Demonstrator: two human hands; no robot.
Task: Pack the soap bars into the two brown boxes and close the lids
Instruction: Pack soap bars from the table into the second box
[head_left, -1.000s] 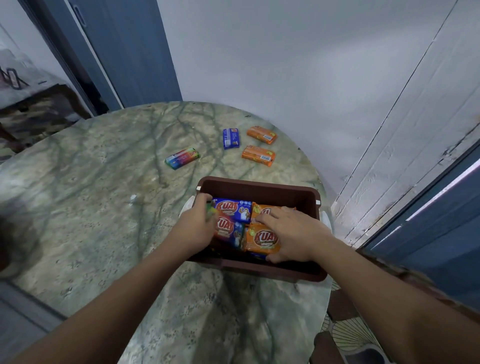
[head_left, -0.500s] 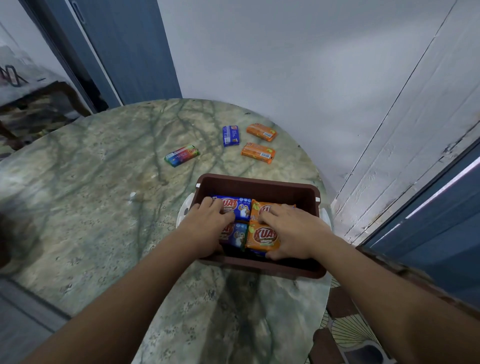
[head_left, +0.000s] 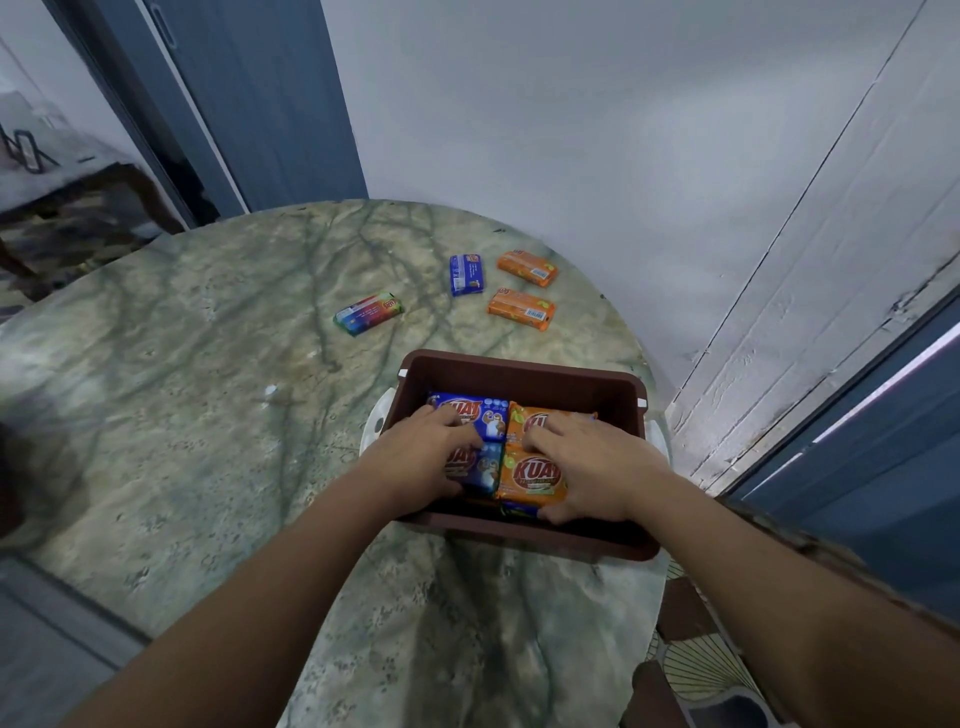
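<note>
Round marbled surface (head_left: 208, 415), green-grey, veined. Brown plastic box (head_left: 519, 374), rectangular, sitting at its near right edge. Glossy wrapped bars lying inside (blue (head_left: 480, 413) on the left, orange (head_left: 530, 475) on the right), reading "KUAT". Left hand (head_left: 421, 462) resting on the blue bars, fingers loosely spread, gripping nothing. Right hand (head_left: 597, 467) lying flat on the orange bars, fingers extended. Four loose bars (head_left: 522, 310) lying beyond the box; their print is too small to read.
</note>
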